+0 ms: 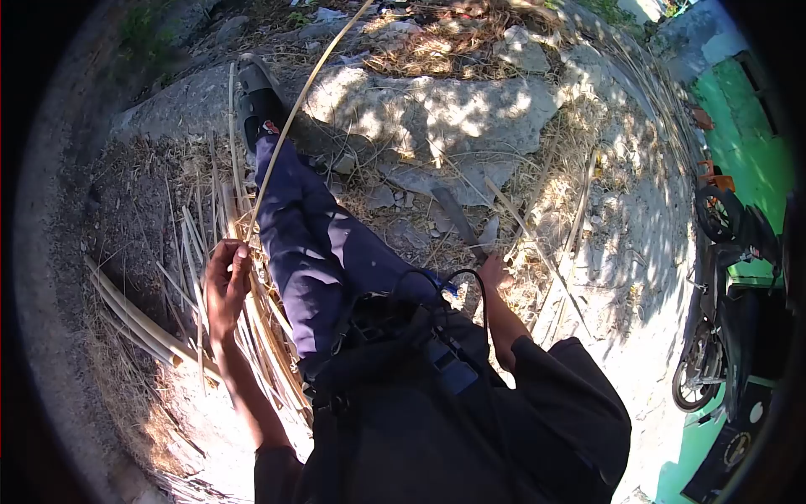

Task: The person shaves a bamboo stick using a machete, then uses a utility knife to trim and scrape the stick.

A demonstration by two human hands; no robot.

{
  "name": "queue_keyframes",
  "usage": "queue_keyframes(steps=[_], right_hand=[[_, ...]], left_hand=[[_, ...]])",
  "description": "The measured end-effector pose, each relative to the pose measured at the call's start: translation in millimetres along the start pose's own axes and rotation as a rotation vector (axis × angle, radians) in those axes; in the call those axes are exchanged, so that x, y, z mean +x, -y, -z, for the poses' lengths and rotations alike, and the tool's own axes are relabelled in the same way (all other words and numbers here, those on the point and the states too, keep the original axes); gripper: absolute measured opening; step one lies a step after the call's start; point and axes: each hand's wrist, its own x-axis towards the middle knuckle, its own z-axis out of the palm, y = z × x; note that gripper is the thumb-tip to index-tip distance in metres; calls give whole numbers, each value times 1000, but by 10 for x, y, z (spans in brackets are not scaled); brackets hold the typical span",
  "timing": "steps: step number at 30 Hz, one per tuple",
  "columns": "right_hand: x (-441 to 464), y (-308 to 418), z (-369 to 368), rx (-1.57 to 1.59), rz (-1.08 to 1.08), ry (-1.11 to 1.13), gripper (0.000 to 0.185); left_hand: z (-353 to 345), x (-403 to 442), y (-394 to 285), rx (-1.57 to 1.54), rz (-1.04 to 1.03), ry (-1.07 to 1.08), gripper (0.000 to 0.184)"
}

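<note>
Left grip [225, 284] pinching thin strip [286, 126], right grip [495, 270] closed round dark blade [454, 216], banner [729, 452] lettering unreadable

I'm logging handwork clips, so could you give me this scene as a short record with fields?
Left hand: pinching a long, thin, pale strip
Strip path: curves up past the shoe to the picture's top edge
Right hand: at the near end of a dark, flat, blade-like tool; grip unclear
Left of trousers: loose pale strips
Ahead: stone slab
Far right: motorcycle, green wall
</note>
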Motion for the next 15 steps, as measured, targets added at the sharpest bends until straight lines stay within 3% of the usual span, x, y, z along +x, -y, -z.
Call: queue_keyframes(steps=[2,3,5,7,10,15], right_hand=[[-21,-59,-194,-127,130,-342,48],[-122,-2,-161,-127,144,-338,48],[-456,179,0,42,376,-261,43],[-606,124,-330,55,529,-55,40],[-881,290,-32,138,808,65,35],[-808,321,-194,182,913,181,34]], left_hand=[[-80,-25,-152,-28,70,57,20],[-132,-41,-252,-45,130,82,21],[-176,-34,-231,-51,122,200,19],[-229,-39,-206,-89,128,279,19],[-277,-39,-332,-224,182,384,18],[-332,-144,-666,-202,129,455,24]])
